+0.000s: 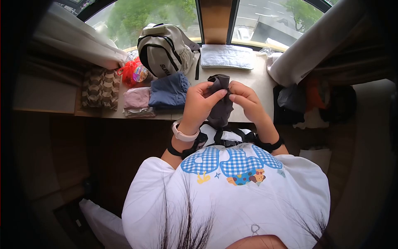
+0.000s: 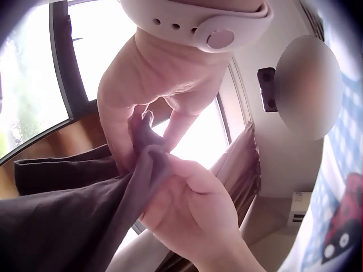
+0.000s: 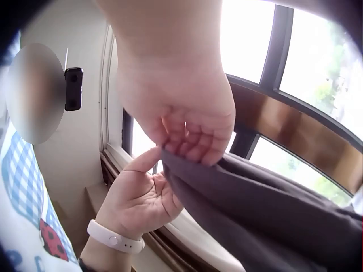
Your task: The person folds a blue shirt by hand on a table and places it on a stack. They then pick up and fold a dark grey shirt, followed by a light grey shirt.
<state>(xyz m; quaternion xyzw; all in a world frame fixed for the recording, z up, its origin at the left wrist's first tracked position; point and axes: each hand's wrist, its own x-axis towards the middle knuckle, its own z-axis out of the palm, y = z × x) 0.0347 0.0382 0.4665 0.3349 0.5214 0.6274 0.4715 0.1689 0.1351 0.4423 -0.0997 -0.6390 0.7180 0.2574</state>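
A dark grey piece of cloth [image 1: 219,112] hangs in soft folds between both hands, above the front edge of the window counter. My left hand [image 1: 199,101] grips its upper edge, thumb laid across the front. Close beside it, my right hand [image 1: 248,103] pinches the same edge with curled fingers. In the left wrist view the cloth [image 2: 68,215] drapes away from the fingers, with a folded loop between the two hands. The right wrist view has the right hand's curled fingers at the top edge of the cloth [image 3: 238,198], and the left thumb next to them.
On the counter [image 1: 261,83] stand a white backpack [image 1: 161,52], a red plastic bag [image 1: 132,72], folded blue cloth [image 1: 170,91], folded pink cloth [image 1: 137,98] and a patterned bundle [image 1: 100,89]. A folded white towel [image 1: 228,57] lies by the window. Dark items [image 1: 290,103] sit right.
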